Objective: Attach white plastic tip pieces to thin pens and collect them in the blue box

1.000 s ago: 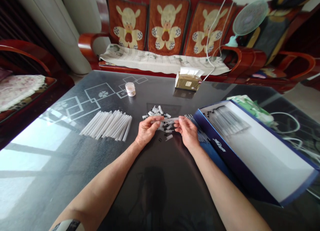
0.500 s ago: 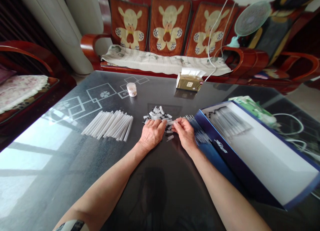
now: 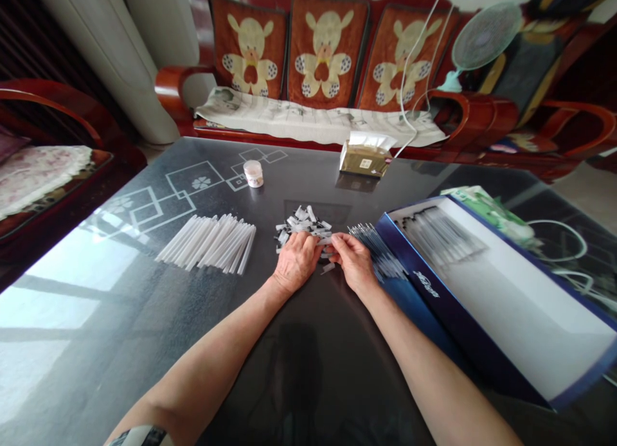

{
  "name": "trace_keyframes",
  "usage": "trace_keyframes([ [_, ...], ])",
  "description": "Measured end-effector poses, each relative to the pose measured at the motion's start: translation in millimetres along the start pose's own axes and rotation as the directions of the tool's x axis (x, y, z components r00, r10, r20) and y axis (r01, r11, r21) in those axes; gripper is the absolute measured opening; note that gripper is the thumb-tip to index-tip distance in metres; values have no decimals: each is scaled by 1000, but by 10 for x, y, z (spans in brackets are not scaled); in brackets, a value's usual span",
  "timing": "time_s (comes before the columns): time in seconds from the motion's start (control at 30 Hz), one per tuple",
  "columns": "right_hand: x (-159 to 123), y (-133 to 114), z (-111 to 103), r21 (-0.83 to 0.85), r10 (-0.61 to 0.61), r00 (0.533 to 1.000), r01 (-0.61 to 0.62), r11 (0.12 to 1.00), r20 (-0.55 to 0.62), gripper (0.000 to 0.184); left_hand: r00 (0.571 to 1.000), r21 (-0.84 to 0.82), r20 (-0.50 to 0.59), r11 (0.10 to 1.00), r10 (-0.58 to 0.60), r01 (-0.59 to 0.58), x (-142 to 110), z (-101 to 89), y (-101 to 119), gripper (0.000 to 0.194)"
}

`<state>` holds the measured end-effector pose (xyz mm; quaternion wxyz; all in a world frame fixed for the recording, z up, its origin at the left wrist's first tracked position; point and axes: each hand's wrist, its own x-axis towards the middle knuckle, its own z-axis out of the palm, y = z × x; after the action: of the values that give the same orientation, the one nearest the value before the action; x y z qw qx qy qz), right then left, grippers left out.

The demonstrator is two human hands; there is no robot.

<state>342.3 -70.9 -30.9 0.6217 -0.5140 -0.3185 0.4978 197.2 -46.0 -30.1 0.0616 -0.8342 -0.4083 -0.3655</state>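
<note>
My left hand (image 3: 297,259) rests at the near side of a pile of small white and black plastic pieces (image 3: 303,221). Its fingers are curled closed, and what their tips hold is hidden. My right hand (image 3: 354,259) pinches a small translucent white piece (image 3: 325,240) between thumb and forefinger, the other end reaching my left fingertips. One loose white piece (image 3: 328,268) lies on the table just below. Slim white plastic tubes (image 3: 209,241) lie side by side to the left. Close to my right hand is a bundle of thin rods that look like pen refills (image 3: 378,250).
A blue box (image 3: 424,285) with a white inside stands at the right, holding several thin clear sticks with dark ends (image 3: 441,231). Farther back on the dark glossy table (image 3: 308,343) are a small white tub (image 3: 253,174) and a tissue pack (image 3: 365,157). A green-white package (image 3: 491,211) lies behind the box.
My two hands have come slightly closer together, the left shifting a little to the right. More of the thin rods shows beside my right hand.
</note>
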Motion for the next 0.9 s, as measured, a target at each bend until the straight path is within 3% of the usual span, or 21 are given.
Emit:
trace_keyframes([
  [0.23,8,29,-39,100,-31,997,24,995,67,28,988,-112,150,992,-35,53,5,-6,-16,29],
  [0.47,43,64,-101,-30,-131,981,137,990,146,26,955,-334,274,919,-118,209,24,-56,-15,22],
  [0.57,39,34,-97,-60,-147,979,156,986,139,29,958,-310,254,927,-132,210,20,-55,8,23],
  [0.73,-22,-32,-28,10,-64,988,63,998,138,39,982,-120,159,985,-103,123,-7,-40,46,29],
  [0.9,-61,6,15,-33,-45,998,46,998,33,33,992,-63,105,995,-69,76,-6,-55,96,25],
])
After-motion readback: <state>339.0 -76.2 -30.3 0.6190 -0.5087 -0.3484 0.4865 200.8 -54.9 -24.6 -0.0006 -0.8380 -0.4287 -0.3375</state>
